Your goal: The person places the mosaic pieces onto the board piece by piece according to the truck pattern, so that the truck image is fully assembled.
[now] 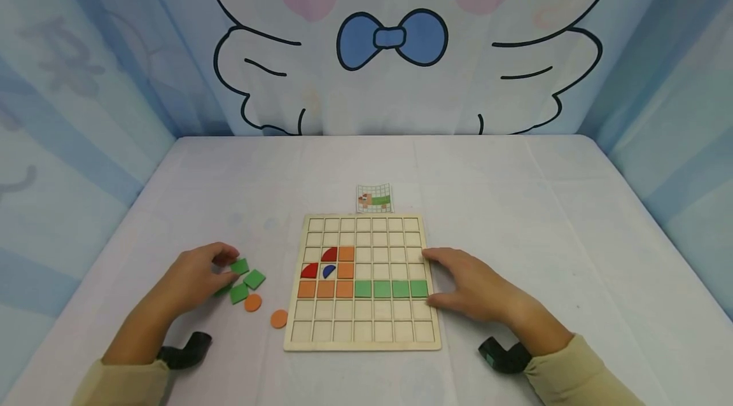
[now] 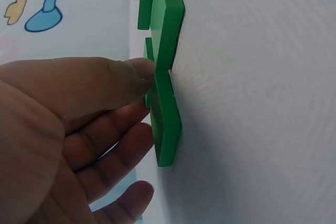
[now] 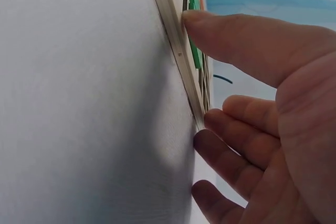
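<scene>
On the left of the table my left hand (image 1: 197, 275) reaches over several loose green square tiles (image 1: 254, 279). Its thumb and forefinger are apart in the head view; in the left wrist view the thumb tip touches a green tile (image 2: 165, 127). Fingertips of my right hand (image 1: 478, 285) rest at the right edge of a wooden grid board (image 1: 395, 331), thumb and forefinger spread along it. The board bears orange squares (image 1: 326, 289), a row of green squares (image 1: 382, 289), two red quarter-round pieces (image 1: 310, 270) and a blue half-round piece (image 1: 329, 272).
Two orange discs (image 1: 279, 319) lie between the green tiles and the board. A small picture card (image 1: 375, 200) stands just behind the board's far edge. Black wrist mounts (image 1: 186, 350) sit on both forearms. A printed curtain (image 1: 401, 94) hangs behind the table.
</scene>
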The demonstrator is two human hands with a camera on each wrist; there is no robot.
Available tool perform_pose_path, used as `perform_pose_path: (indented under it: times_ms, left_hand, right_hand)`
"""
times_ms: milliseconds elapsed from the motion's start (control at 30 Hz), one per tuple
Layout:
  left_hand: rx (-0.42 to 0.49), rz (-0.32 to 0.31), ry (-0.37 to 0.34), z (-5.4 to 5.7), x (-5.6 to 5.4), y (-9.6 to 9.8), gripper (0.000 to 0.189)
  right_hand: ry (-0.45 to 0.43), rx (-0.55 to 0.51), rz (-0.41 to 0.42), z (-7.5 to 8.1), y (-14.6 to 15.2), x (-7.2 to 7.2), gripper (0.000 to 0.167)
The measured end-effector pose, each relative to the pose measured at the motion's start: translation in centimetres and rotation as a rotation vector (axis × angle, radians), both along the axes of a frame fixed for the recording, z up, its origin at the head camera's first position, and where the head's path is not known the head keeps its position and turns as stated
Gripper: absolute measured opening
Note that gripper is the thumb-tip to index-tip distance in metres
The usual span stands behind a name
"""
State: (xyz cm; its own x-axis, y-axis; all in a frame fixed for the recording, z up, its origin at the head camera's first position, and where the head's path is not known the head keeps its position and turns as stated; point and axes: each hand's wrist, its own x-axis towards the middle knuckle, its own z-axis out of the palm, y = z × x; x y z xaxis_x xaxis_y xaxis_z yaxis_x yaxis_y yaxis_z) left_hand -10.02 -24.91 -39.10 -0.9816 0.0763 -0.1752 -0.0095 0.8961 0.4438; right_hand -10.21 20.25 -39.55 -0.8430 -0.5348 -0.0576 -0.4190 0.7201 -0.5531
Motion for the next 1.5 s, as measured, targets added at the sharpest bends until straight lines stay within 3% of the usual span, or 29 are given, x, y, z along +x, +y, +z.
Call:
perform_pose_path:
  times_ms: [300,600,967,1500]
  left_hand:
    - [-0.040,-0.028,0.003,0.2,-0.2,-0.1,0.034]
    - [0.005,-0.039,0.085,0.8,-0.2,0.5,0.038]
    - [0.043,-0.152,0.018,2.8,-1.3,6.0,0.037]
    - [0.096,-0.319,0.006,3.0,-2.7,12.1,0.033]
  right_hand:
    - [-0.015,-0.001,0.013,0.3,0.2,0.0,0.073]
    - [-0.028,0.002,0.013,0.2,0.2,-0.2,0.074]
    - [-0.029,-0.002,0.014,0.4,0.2,-0.1,0.075]
    - [-0.042,0.001,0.007,0.3,0.3,-0.2,0.075]
